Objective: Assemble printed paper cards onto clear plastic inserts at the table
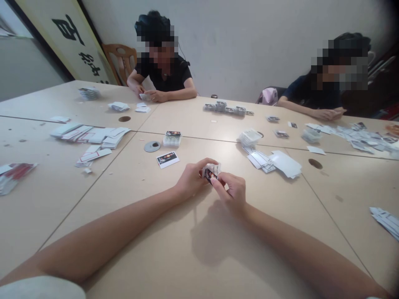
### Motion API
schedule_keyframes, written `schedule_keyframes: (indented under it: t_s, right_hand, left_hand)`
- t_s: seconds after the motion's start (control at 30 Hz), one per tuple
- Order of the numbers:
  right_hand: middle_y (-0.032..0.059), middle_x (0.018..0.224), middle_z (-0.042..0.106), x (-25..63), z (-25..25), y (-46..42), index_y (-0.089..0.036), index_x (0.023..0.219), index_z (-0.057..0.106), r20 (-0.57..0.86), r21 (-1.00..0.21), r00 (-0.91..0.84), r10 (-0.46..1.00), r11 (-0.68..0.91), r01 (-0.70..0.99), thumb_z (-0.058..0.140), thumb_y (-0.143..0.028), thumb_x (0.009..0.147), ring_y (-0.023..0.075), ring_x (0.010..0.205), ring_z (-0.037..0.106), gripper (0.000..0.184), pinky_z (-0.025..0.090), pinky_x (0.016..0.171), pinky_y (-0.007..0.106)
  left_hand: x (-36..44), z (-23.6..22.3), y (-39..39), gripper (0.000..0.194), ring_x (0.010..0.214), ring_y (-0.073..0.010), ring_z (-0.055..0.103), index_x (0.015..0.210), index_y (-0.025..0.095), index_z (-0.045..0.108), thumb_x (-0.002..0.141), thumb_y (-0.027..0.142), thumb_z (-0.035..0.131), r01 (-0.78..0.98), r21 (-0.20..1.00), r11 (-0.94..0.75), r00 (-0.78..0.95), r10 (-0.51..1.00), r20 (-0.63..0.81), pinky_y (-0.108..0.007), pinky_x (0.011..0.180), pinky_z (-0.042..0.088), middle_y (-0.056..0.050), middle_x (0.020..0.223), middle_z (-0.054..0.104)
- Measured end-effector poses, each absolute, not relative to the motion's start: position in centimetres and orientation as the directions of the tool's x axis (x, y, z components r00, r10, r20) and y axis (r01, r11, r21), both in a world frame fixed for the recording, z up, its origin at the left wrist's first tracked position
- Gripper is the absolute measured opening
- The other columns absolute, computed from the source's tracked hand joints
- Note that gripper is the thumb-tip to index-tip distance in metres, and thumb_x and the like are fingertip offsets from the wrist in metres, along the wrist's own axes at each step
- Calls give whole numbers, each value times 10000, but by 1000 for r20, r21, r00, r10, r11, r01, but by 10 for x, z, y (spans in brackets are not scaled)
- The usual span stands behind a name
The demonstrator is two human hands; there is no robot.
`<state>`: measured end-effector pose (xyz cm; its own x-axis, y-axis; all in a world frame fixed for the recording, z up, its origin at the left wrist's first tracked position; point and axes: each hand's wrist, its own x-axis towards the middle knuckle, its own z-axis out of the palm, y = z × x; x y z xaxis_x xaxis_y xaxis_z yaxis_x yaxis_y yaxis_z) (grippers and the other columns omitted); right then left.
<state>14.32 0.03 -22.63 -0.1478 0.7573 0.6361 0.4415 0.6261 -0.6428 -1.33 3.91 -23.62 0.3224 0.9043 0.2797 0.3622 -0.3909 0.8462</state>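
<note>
My left hand [190, 177] is closed around a small clear plastic case [215, 167], held just above the table. A black printed card [210, 175] with a coloured picture lies against the front of the case. The thumb and fingers of my right hand [234, 192] pinch this card at its lower right edge. Whether the card is inside the case or on its outside, I cannot tell. Beyond my left hand a similar black-and-white card [168, 159] lies flat. Behind it stands a clear case [172, 140] with a black label on top.
Stacked white cards [93, 135] lie left, more white cards [277, 162] right. Several clear cases [226, 109] stand in a row at the back. A grey grommet cover [152, 146] sits near an open table hole [124, 119]. Two people [165, 79] handle cards across the table [149, 249].
</note>
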Motion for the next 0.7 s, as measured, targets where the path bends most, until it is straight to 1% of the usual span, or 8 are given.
schedule_keyframes:
  t_s: [0.17,0.37,0.43,0.57,0.7]
  right_hand:
    - [-50,529,340,142,-224,-2,-209,584,356,621,-677,-140,772,617,402,515,-235,891,94,489,337,347,288,496,243]
    - [-51,519,331,140,-222,-5,-208,562,350,575,-736,-110,810,572,362,521,-260,881,94,487,322,366,273,494,247]
    - [-52,505,331,140,-221,-5,-208,545,360,519,-796,-86,851,517,315,529,-284,878,96,483,322,381,267,490,251]
    - [-52,483,346,138,-219,-5,-206,520,389,351,-923,-17,936,349,161,556,-332,872,101,484,335,409,256,492,261]
    - [-57,480,352,135,-217,-6,-204,526,405,263,-964,-16,965,263,47,578,-349,861,99,486,326,403,254,503,267]
  left_hand:
    - [-13,-237,38,354,585,-72,460,1086,218,664,736,176,625,372,845,-385,316,908,275,-156,576,397,56,653,594]
    - [-13,-235,37,328,578,-68,449,1078,217,671,753,215,630,400,813,-424,329,894,304,-150,562,384,52,661,605]
    - [-14,-234,37,326,577,-68,455,1088,214,668,765,227,628,408,802,-435,336,889,311,-150,561,383,50,660,604]
    - [-15,-235,38,323,586,-69,495,1101,215,661,780,220,623,411,794,-448,343,883,321,-152,581,402,43,698,635]
    - [-15,-235,39,329,602,-75,525,1101,213,659,773,234,644,396,802,-447,351,881,317,-157,597,420,39,717,653]
